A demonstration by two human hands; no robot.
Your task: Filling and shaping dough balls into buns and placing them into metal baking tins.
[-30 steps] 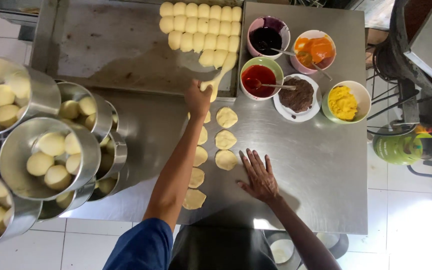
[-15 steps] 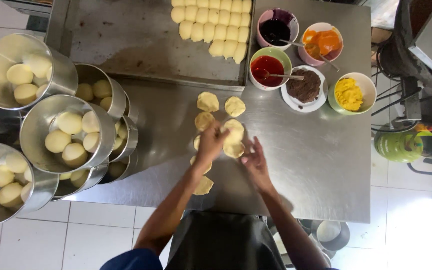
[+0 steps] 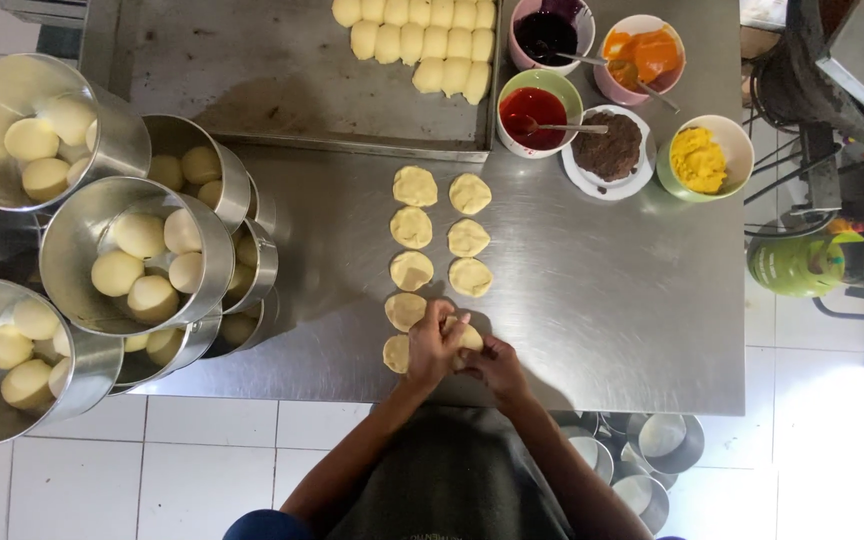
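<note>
Both hands met at the tabletop's [image 3: 602, 330] near edge. Left hand [image 3: 430, 350] and right hand [image 3: 492, 365] had fingers curled around a dough piece [image 3: 468, 337], pinched between the fingertips. Flattened rounds [image 3: 411, 228] lay in two rows just beyond.

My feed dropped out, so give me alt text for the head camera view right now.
Both hands, left hand and right hand, press a dough piece at the near edge of a steel table. Flattened dough discs lie in two columns beyond, with bowls of fillings and a tray of dough balls behind.
</note>
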